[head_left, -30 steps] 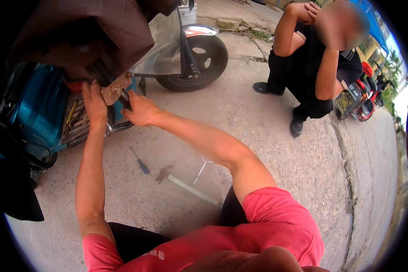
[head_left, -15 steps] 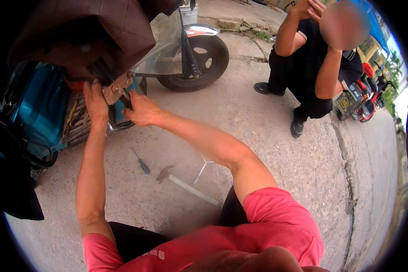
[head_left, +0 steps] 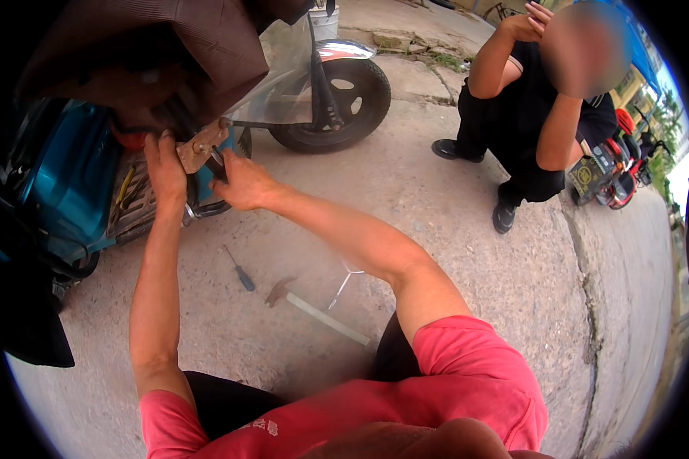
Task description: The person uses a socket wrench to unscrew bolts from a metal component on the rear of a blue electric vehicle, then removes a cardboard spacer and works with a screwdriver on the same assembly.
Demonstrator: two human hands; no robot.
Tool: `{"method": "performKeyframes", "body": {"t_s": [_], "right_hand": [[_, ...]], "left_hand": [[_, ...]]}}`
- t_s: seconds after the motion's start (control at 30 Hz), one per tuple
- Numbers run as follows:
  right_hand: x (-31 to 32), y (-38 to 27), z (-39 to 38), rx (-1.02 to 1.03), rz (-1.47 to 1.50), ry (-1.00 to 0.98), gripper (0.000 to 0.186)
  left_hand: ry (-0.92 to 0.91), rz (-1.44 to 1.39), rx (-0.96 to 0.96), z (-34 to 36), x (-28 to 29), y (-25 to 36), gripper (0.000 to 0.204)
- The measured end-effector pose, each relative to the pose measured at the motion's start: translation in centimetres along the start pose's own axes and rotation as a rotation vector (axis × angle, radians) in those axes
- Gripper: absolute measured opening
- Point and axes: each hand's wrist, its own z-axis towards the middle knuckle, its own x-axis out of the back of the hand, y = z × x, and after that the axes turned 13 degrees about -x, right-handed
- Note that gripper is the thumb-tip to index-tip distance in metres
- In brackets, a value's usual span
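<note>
My left hand (head_left: 165,172) is at the left edge of a rusty, flat metal bracket (head_left: 199,150) on the three-wheeler, its fingers reaching up and closed against it. A bolt shows on the bracket's face. Right beside it, my right hand (head_left: 243,183) is closed around a short dark bar (head_left: 218,163), whose far end lies against the bracket. My fingers hide part of this bar. The teal vehicle body (head_left: 73,180) stands left of my hands, with a slatted footboard (head_left: 132,191) holding a yellow-handled tool (head_left: 122,190).
On the concrete lie a screwdriver (head_left: 243,277), a claw hammer (head_left: 325,318) and a silver Y-shaped wrench (head_left: 344,286). A brown cover (head_left: 145,57) overhangs my hands; the front wheel (head_left: 352,107) stands beyond. A person in black (head_left: 524,115) squats at right, near a parked red scooter (head_left: 618,183).
The whole view has shifted slightly. Both hands keep their places at the bracket and the dark bar; the squatting person has barely moved.
</note>
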Motion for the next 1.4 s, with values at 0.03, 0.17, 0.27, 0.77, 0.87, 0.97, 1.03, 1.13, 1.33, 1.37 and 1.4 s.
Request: {"method": "performKeyframes", "body": {"t_s": [0.03, 0.17, 0.27, 0.77, 0.87, 0.97, 1.03, 1.13, 1.33, 1.37, 1.4], "right_hand": [[0.1, -0.2, -0.1, -0.013, -0.008, -0.010, 0.058], [0.4, -0.5, -0.3, -0.035, -0.026, -0.030, 0.057], [0.5, -0.5, -0.3, -0.039, -0.029, -0.039, 0.058], [0.2, -0.2, 0.0, -0.025, -0.029, -0.040, 0.060], [0.2, -0.3, 0.0, -0.025, -0.026, -0.035, 0.059], [0.2, -0.2, 0.0, -0.010, -0.011, -0.018, 0.057], [0.0, -0.1, 0.1, -0.001, -0.002, -0.007, 0.056], [-0.1, -0.1, 0.1, 0.005, 0.002, 0.000, 0.055], [0.0, 0.0, 0.0, 0.006, 0.004, -0.002, 0.056], [0.0, 0.0, 0.0, 0.007, 0.004, -0.002, 0.057], [0.1, -0.1, 0.0, 0.008, 0.004, -0.002, 0.057]], "left_hand": [[-0.002, -0.008, 0.006, 0.0, 0.1, -0.2, 0.041], [-0.006, -0.039, 0.011, 0.1, 0.2, -0.3, 0.040], [-0.002, -0.032, 0.003, 0.1, 0.0, -0.1, 0.040], [-0.020, -0.041, -0.005, 0.1, 0.2, -0.2, 0.040], [-0.009, -0.055, -0.009, 0.1, 0.2, -0.5, 0.040], [-0.024, -0.044, 0.006, 0.2, 0.2, -0.5, 0.039], [-0.016, -0.037, 0.002, 0.1, 0.1, -0.3, 0.039], [-0.015, -0.049, 0.007, 0.1, 0.3, -0.4, 0.038], [-0.002, -0.022, -0.005, -0.1, 0.0, 0.8, 0.038], [0.019, -0.036, -0.008, -0.1, 0.0, 0.5, 0.038], [0.009, -0.038, -0.006, -0.1, 0.0, 0.2, 0.038]]}}
